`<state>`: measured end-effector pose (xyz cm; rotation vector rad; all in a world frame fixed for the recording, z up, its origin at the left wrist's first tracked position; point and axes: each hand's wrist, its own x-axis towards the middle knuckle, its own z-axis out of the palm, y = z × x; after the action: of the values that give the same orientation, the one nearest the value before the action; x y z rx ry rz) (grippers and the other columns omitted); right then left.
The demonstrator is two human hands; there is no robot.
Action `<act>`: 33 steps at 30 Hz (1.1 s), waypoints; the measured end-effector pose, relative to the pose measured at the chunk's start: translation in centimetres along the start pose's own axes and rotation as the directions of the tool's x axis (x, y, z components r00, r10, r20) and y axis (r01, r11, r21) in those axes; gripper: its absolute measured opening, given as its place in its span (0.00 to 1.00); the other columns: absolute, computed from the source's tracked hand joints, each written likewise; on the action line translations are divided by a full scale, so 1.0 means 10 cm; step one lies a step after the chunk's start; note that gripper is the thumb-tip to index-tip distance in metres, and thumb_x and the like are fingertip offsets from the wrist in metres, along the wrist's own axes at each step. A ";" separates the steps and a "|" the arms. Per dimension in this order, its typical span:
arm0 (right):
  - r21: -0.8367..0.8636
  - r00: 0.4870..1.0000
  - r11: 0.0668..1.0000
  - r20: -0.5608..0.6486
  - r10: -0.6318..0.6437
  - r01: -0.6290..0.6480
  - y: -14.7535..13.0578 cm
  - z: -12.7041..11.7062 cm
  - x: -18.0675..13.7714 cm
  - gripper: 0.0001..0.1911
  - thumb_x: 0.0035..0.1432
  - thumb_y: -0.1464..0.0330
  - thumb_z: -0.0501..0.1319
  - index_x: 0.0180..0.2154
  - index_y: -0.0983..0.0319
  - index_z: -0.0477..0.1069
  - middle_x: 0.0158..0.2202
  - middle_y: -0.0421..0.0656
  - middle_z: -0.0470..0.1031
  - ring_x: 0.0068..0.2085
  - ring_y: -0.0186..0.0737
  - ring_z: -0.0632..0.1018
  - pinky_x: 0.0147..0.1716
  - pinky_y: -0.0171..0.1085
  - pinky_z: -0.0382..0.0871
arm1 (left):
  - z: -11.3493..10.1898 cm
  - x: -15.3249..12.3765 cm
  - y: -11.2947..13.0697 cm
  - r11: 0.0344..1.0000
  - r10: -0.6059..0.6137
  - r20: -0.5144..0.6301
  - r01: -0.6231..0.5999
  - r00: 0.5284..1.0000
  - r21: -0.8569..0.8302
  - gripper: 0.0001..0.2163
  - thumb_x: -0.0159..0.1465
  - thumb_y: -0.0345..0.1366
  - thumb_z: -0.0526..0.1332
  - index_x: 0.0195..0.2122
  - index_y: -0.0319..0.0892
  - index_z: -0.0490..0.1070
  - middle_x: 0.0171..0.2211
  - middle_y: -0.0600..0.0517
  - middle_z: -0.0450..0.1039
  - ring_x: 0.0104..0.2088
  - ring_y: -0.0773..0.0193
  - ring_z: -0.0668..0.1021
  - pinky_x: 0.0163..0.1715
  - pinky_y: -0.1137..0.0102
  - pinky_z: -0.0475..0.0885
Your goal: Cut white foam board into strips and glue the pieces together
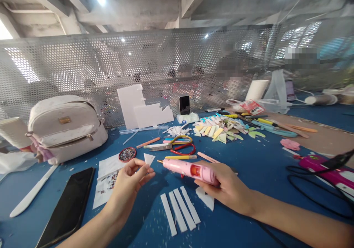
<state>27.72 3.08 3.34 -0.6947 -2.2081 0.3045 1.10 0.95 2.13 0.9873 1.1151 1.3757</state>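
My left hand (135, 176) pinches a small white triangular piece (149, 159) between thumb and fingers. Wrapped around a pink glue gun (179, 167) is my right hand (226, 183); the nozzle points left toward the triangle, a short gap apart from it. Below the gun, several white strips (177, 211) lie side by side on the blue table (143, 218). Another white cut piece (206, 198) rests partly under my right hand. Beyond the gun are scissors (177, 145) with yellow and red handles.
At left stand a white backpack (63, 126) and a black phone (68, 207). A round dish of glitter (127, 154) sits by a paper sheet (102, 167). Colourful scraps (218, 128) pile up ahead, before a perforated screen (157, 63). Black cable (304, 189) loops at right.
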 end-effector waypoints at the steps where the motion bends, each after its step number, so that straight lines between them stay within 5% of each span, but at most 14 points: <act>1: 0.010 1.000 1.000 -0.015 0.019 -0.019 0.01 0.00 -0.01 0.10 0.63 0.68 0.59 0.46 0.60 0.71 0.39 0.45 0.80 0.36 0.41 0.80 0.35 0.33 0.72 | -0.01 0.01 0.00 1.000 0.017 0.009 -0.017 1.000 0.010 0.14 0.55 0.42 0.72 0.31 0.40 0.69 0.28 0.56 0.72 0.33 0.69 0.78 0.40 0.73 0.77; 5: 0.075 0.990 0.989 -0.043 0.135 -0.131 0.06 0.01 -0.01 0.09 0.63 0.66 0.59 0.42 0.61 0.74 0.33 0.43 0.78 0.30 0.40 0.77 0.29 0.32 0.70 | -0.06 0.08 0.05 0.988 0.133 0.036 -0.136 0.990 0.076 0.09 0.60 0.38 0.69 0.34 0.42 0.70 0.33 0.55 0.72 0.34 0.68 0.78 0.40 0.73 0.76; 7: 0.136 0.980 0.974 -0.051 0.191 -0.183 0.06 0.01 0.00 0.10 0.63 0.64 0.58 0.41 0.61 0.75 0.31 0.42 0.77 0.28 0.38 0.75 0.27 0.32 0.68 | -0.12 0.12 0.10 0.919 0.321 0.097 -0.335 0.942 0.208 0.04 0.62 0.33 0.67 0.34 0.43 0.72 0.36 0.54 0.72 0.38 0.66 0.78 0.41 0.74 0.74; 8: 0.179 0.975 0.962 -0.049 0.217 -0.205 0.06 0.01 0.00 0.11 0.64 0.64 0.58 0.42 0.61 0.75 0.29 0.42 0.76 0.26 0.37 0.73 0.25 0.31 0.67 | -0.17 0.14 0.13 0.808 0.464 0.178 -0.497 0.868 0.316 0.02 0.63 0.30 0.65 0.35 0.43 0.73 0.36 0.53 0.72 0.40 0.66 0.77 0.43 0.73 0.73; 11: 0.298 0.964 0.920 -0.006 0.267 -0.254 0.03 0.01 0.00 0.13 0.64 0.62 0.58 0.45 0.62 0.74 0.21 0.37 0.68 0.20 0.33 0.66 0.19 0.30 0.63 | -0.31 0.17 0.19 0.223 0.693 0.523 -0.838 0.495 0.498 0.10 0.64 0.20 0.59 0.39 0.42 0.74 0.39 0.51 0.73 0.43 0.66 0.77 0.46 0.73 0.71; 12: 0.319 0.962 0.912 0.006 0.271 -0.259 0.02 0.01 0.00 0.13 0.64 0.62 0.58 0.44 0.62 0.74 0.20 0.36 0.66 0.19 0.32 0.65 0.18 0.30 0.62 | -0.36 0.17 0.20 0.071 0.686 0.604 -0.864 0.405 0.498 0.12 0.64 0.19 0.58 0.41 0.41 0.74 0.41 0.50 0.74 0.43 0.67 0.77 0.46 0.73 0.71; 14: 0.332 0.964 0.907 0.033 0.264 -0.260 0.01 0.01 -0.02 0.12 0.64 0.62 0.59 0.41 0.62 0.75 0.20 0.37 0.65 0.19 0.32 0.66 0.17 0.30 0.60 | -0.43 0.16 0.22 -0.104 0.644 0.700 -0.871 0.309 0.480 0.13 0.65 0.17 0.57 0.44 0.39 0.74 0.44 0.48 0.74 0.44 0.66 0.77 0.47 0.73 0.70; 17: 0.325 0.970 0.914 0.077 0.231 -0.243 -0.02 0.00 -0.04 0.11 0.63 0.63 0.58 0.36 0.62 0.75 0.22 0.38 0.66 0.21 0.33 0.69 0.18 0.30 0.62 | -0.47 0.13 0.23 -0.177 0.596 0.752 -0.868 0.281 0.464 0.12 0.67 0.19 0.56 0.46 0.37 0.74 0.46 0.45 0.74 0.46 0.62 0.77 0.48 0.70 0.71; 22: 0.327 0.977 0.921 0.093 0.192 -0.213 -0.06 -0.01 -0.03 0.12 0.62 0.66 0.59 0.46 0.60 0.75 0.36 0.43 0.78 0.37 0.43 0.80 0.37 0.35 0.75 | -0.42 0.08 0.25 -0.216 0.579 0.778 -0.873 0.245 0.436 0.11 0.68 0.21 0.55 0.46 0.36 0.74 0.46 0.45 0.73 0.45 0.62 0.77 0.48 0.70 0.71; 33: 0.270 0.988 0.951 0.088 0.129 -0.149 -0.05 -0.02 0.00 0.13 0.61 0.70 0.59 0.48 0.58 0.74 0.42 0.42 0.80 0.41 0.44 0.81 0.40 0.34 0.75 | -0.43 0.06 0.21 -0.188 0.565 0.780 -0.878 0.270 0.440 0.10 0.70 0.22 0.55 0.48 0.36 0.73 0.47 0.45 0.73 0.46 0.63 0.76 0.48 0.70 0.69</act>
<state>27.71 2.66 3.67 -0.6940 -2.1289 0.7040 -3.62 1.08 3.22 3.0656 0.8836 1.2671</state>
